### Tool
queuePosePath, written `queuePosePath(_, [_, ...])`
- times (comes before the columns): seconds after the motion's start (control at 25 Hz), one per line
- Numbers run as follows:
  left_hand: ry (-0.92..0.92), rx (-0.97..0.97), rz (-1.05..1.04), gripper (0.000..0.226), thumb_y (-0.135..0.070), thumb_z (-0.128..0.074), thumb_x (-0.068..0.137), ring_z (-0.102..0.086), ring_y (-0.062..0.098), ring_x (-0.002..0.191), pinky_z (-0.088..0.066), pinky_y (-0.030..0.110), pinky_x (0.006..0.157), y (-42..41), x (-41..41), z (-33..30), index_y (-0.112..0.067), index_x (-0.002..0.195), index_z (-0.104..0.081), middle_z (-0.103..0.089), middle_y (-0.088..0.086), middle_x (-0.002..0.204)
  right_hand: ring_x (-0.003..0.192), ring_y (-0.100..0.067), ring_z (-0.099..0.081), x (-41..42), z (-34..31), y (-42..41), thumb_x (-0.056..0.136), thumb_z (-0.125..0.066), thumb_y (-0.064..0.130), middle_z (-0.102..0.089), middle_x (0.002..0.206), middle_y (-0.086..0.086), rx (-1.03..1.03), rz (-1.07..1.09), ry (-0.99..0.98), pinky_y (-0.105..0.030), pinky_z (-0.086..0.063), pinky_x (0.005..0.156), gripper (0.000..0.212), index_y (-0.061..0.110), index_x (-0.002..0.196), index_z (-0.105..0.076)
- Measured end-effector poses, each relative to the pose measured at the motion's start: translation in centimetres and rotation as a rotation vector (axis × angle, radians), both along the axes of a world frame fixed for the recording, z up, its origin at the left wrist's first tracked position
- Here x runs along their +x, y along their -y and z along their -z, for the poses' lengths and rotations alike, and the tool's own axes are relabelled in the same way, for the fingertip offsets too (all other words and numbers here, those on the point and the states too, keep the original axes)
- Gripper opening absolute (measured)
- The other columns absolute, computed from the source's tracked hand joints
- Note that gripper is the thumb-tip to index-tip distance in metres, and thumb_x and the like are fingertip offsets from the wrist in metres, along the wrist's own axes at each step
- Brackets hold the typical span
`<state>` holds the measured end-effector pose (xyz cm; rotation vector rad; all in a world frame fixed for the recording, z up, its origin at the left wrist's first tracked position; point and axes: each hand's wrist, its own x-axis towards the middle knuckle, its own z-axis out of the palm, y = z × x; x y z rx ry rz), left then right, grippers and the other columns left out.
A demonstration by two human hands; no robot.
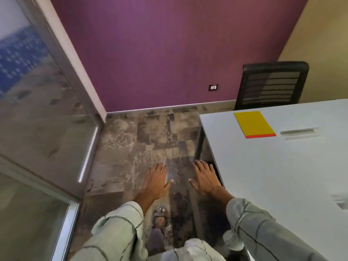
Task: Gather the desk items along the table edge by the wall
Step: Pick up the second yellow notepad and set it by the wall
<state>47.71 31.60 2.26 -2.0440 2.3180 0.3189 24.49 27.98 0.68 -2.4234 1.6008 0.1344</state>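
Nearest the camera, both hands are held out flat over the patterned carpet, fingers straight and spread, holding nothing: the left hand (157, 180) hangs clear of everything, while the right hand (205, 178) sits just beside the near edge of the white table (282, 176). Judging from this, no gathering is under way yet. Farther along the tabletop lies a yellow pad with an orange edge (253, 123), near the table's far end, and just beside it a grey cable slot (297, 131). Beyond stands a black mesh office chair (273, 85) against the purple wall (169, 53); a glass partition (37, 110) closes the left side. Nothing blocks a reach to the pad.
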Motion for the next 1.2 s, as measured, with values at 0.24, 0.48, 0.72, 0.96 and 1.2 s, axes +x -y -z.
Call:
queuePosePath(0.24, [-0.030,0.023,0.249,0.068,-0.056,-0.037,0.095,-0.026,0.029,0.145,-0.024,0.047,0.117,16.9,-0.5,0.8,-0.015,0.149,-0.029,-0.030,0.010,0.157,0.152,-0.031,-0.010,-0.6,-0.1,11.1,0.098,-0.033,0.058,-0.013,0.165,-0.009,0.018,0.285,0.000,-0.056,-0.013,0.122,0.075,0.014,0.157,-0.016])
queuePosePath(0.48, [0.000,-0.005,0.498,0.068,-0.054,-0.040,0.096,-0.021,0.029,0.148,-0.023,0.049,0.118,32.1,-3.9,-2.1,-0.015,0.150,-0.028,-0.025,0.009,0.160,0.153,-0.031,-0.009,-1.9,-1.2,18.0,0.099,-0.032,0.059,-0.009,0.167,-0.006,0.034,0.650,0.067,-0.056,-0.010,0.123,0.072,0.019,0.156,-0.017])
queuePosePath(0.72, [-0.019,0.064,0.717,0.068,-0.053,-0.039,0.097,-0.024,0.029,0.147,-0.028,0.046,0.118,40.1,-13.0,-1.4,-0.013,0.150,-0.027,-0.025,0.010,0.160,0.153,-0.032,-0.009,-6.5,0.8,22.3,0.099,-0.031,0.060,-0.007,0.167,-0.006,0.077,0.937,0.138,-0.054,-0.013,0.123,0.072,0.019,0.157,-0.016])
queuePosePath(0.96, [-0.039,0.245,0.732,0.074,-0.054,-0.041,0.097,-0.011,0.030,0.151,-0.019,0.046,0.121,47.8,-23.6,1.5,-0.012,0.153,-0.017,-0.013,0.010,0.164,0.147,-0.037,-0.023,-14.3,3.4,29.1,0.099,-0.044,0.051,-0.011,0.165,-0.015,0.071,1.271,0.337,-0.051,-0.036,0.112,0.075,0.009,0.156,-0.017])
queuePosePath(1.2, [-0.149,0.468,0.629,0.079,-0.051,-0.057,0.091,-0.022,0.032,0.145,-0.032,0.047,0.115,54.8,-31.5,2.1,-0.009,0.150,-0.023,-0.026,0.009,0.158,0.140,-0.041,-0.034,-17.9,5.2,32.4,0.098,-0.050,0.047,-0.026,0.161,-0.018,0.111,1.534,0.582,-0.048,-0.035,0.113,0.081,0.001,0.155,-0.015])
